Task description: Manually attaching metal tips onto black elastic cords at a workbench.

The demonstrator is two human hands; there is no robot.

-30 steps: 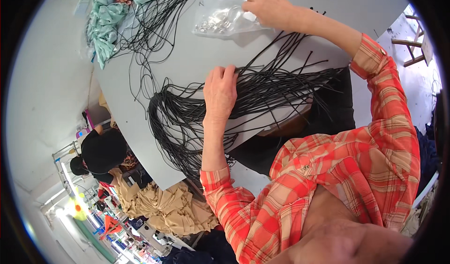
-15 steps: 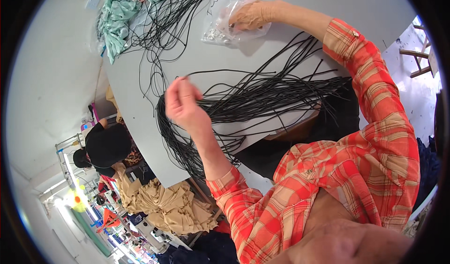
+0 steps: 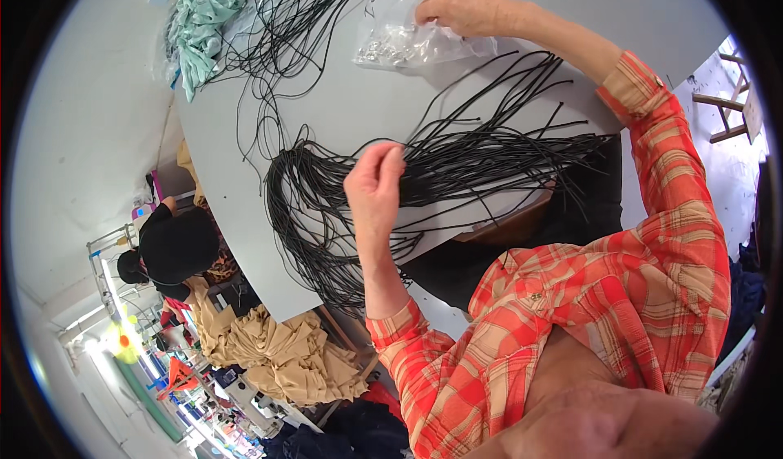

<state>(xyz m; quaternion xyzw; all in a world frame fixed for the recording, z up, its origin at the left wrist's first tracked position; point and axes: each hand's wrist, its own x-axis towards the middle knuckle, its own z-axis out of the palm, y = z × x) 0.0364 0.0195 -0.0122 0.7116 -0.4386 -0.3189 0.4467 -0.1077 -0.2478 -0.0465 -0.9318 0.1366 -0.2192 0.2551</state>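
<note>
My left hand [image 3: 375,180] is over the middle of a long bundle of black cords [image 3: 481,165], thumb and forefinger pinched together. A thin black cord seems to run from its fingers, though the grip is partly hidden. Farther off, my right hand [image 3: 465,9] is closed at the clear plastic bag [image 3: 436,50], fingertips bent down over its opening. What those fingers hold, if anything, is too small to tell. Small shiny silver metal pieces [image 3: 390,45] lie inside the bag.
All this lies on a grey table [image 3: 253,247]. More black cords [image 3: 298,27] and pale green cloth [image 3: 200,35] are at the far left. Beyond the left edge are a heap of tan fabric [image 3: 281,353] and a person in black [image 3: 179,243]. A wooden stool [image 3: 722,104] stands at right.
My left hand has moved right along the cord bundle. My right hand has drawn out of the plastic bag and lifted slightly farther away and right.
</note>
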